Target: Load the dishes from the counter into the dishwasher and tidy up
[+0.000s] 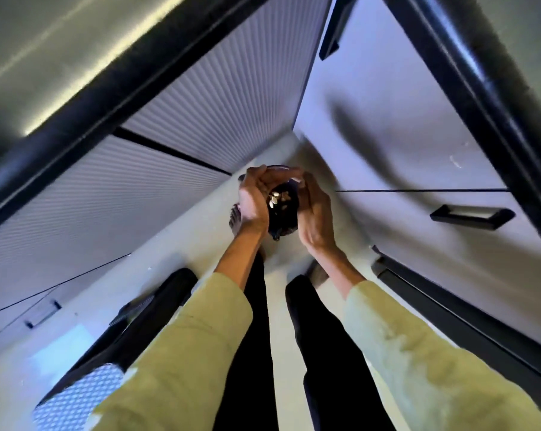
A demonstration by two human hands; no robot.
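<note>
Fingers of the left hand curl over the top of a small dark bowl, while the right hand cups its other side, so both hands wrap round it and hold it out in front of the person, low over the pale floor. Something light-coloured sits inside the bowl, too small to tell what. Both forearms reach forward out of yellow-green sleeves. Beneath them show dark trouser legs and a bare foot just beside the left wrist. Ribbed cabinet fronts run along the left, under a dark bench edge. On the right stand smooth drawer fronts with black handles. A blue-and-white patterned cloth lies at lower left.
</note>
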